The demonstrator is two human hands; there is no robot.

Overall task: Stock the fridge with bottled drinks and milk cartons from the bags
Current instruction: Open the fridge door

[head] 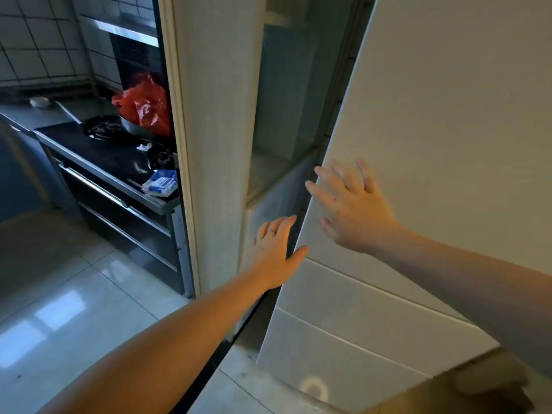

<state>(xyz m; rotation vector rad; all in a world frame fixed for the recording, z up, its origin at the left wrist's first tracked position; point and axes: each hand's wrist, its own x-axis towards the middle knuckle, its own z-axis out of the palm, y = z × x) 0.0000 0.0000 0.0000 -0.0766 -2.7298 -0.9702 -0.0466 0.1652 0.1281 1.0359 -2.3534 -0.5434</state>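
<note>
Fridge (433,100), tall, white and flat-fronted, fills the right side of the view, with one large upper door and two narrower drawer fronts below it; whether the door stands ajar cannot be told. Glossy pale tiled floor (59,294) spreads across the lower left. A light grey wood-grain door frame (215,115) rises just left of the fridge, parting it from the kitchen beyond. There a black glass-topped gas cooker (119,180) with a steel rim stands against the tiled wall.

The right hand (355,207) lies flat on the front of the upper door, its fingers straight and spread, the tips reaching the door's left edge. The left hand (273,252) is lower, at that same edge near the seam over the first drawer front: fingers straight and close together along the fridge's side, thumb spread out onto the white front.

On the cooker a crumpled red plastic bag (143,106) sits in a metal pot, a dark frying pan (101,127) beside it, and a blue-and-white soft packet (161,182) lies at the near corner. A thin ring (270,231) shows on one left finger
</note>
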